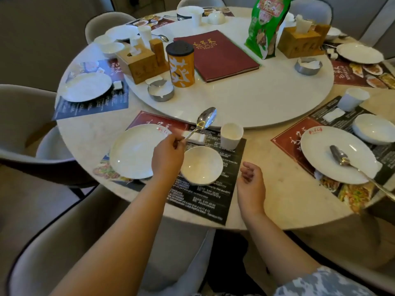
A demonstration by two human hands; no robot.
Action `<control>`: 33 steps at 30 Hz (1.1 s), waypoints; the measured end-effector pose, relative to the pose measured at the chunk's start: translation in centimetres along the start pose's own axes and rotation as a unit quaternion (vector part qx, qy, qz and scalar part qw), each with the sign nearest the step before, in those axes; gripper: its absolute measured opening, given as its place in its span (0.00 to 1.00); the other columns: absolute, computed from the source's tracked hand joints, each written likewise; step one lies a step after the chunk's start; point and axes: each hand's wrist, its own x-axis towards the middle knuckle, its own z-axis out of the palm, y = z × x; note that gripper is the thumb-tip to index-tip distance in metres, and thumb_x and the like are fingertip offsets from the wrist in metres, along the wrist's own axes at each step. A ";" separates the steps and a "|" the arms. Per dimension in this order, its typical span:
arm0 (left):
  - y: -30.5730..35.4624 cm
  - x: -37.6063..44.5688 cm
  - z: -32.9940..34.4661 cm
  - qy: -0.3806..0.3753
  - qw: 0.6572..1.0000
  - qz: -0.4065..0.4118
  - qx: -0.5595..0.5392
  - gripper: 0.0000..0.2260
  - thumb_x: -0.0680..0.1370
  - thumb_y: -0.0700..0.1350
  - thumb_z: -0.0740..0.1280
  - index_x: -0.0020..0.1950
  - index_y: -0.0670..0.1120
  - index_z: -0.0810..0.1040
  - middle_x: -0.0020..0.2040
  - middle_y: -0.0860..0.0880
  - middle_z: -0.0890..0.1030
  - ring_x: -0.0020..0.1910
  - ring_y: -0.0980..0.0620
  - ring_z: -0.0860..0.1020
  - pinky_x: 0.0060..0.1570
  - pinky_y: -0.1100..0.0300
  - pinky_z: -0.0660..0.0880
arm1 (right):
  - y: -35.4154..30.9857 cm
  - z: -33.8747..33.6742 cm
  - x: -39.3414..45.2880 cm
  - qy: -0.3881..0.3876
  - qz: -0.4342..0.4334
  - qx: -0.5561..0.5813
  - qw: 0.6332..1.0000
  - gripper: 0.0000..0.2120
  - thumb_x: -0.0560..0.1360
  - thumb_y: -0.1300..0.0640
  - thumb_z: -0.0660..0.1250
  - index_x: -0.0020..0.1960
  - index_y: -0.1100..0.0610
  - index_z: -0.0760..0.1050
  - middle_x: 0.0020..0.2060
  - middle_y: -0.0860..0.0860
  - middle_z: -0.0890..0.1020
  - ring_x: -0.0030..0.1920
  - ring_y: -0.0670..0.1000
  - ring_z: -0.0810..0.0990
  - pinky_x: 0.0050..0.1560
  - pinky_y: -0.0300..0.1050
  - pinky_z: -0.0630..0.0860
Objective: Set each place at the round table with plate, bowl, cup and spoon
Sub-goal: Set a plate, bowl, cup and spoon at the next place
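The left hand (167,155) grips the handle of a spoon (204,121) between curled fingers and thumb. The spoon rises away from the hand, up and to the right, with its oval head in the air above the near edge of the turntable (245,99) and the far strip of the placemat (205,195). The spoon touches no dish.

The plate (132,151) lies on the left part of the placemat, just left of the left hand; the wrist overlaps its right rim. The bowl (202,165) sits upright just right of the same hand, near the plate. The cup (232,135) stands upright beyond the bowl, near the turntable edge. A small white folded item (197,137) lies between the spoon handle and the cup; what it is cannot be told.

The right hand (251,184) holds nothing. Its fingers are loosely curled, palm turned inward, and it hangs over the bare table (277,201) to the right of the placemat, apart from the bowl.

The place to the right carries a second plate (320,152) with a second spoon (352,165) lying across it, handle passing over the near rim, and a second bowl (374,129) and second cup (352,99) beyond it.

The turntable holds a red menu book (215,54), an orange can (180,65), a green bag (267,26), two wooden tissue boxes (143,63) and two metal ashtrays (161,90).
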 end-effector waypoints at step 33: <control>-15.9 -0.3 -13.1 -0.156 0.973 -0.107 -0.132 0.10 0.77 0.36 0.63 0.45 0.52 0.71 0.48 0.45 0.81 0.44 0.52 0.83 0.50 0.50 0.81 | -3.8 18.9 -13.3 -0.135 -0.145 -0.247 0.948 0.18 0.74 0.67 0.64 0.61 0.54 0.79 0.67 0.52 0.75 0.72 0.52 0.61 0.65 0.31 0.50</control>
